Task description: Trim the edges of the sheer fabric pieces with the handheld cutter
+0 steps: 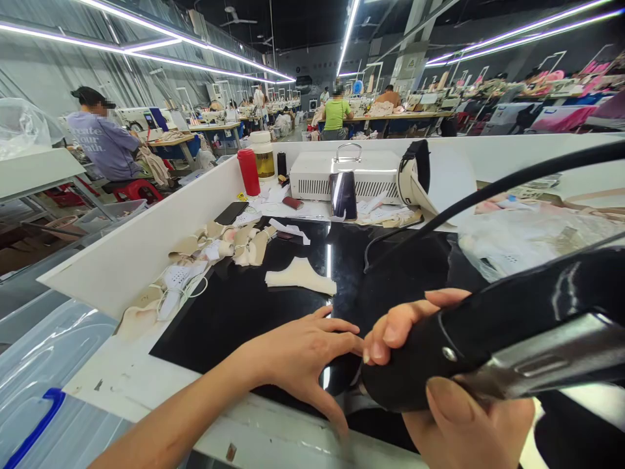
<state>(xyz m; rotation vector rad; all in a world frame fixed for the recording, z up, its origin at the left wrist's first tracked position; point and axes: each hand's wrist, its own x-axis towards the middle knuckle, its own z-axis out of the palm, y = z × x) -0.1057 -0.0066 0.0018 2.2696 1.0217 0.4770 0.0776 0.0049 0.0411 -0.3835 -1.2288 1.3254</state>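
My left hand (307, 355) is over the glossy black sheet (224, 319) near the table's front edge, fingers apart and holding nothing. Its fingertips meet those of my right hand (459, 410), which is wrapped round a black handheld tool (469, 326) with a metal lever and a thick cable. The tool's front end points toward my left hand, and its tip is mostly hidden. Beyond my left hand lies a cream, curved-edged piece of material (300, 277). Beige cut pieces with white tags (249, 244) are heaped at the sheet's left edge.
A red cup (249, 172), a jar (264, 156), a phone (343, 195) and a white vented box (317, 176) stand along the back. Clear plastic bags (532, 238) lie at right. The black cable (488, 189) arches across the right side. People sit at sewing tables beyond.
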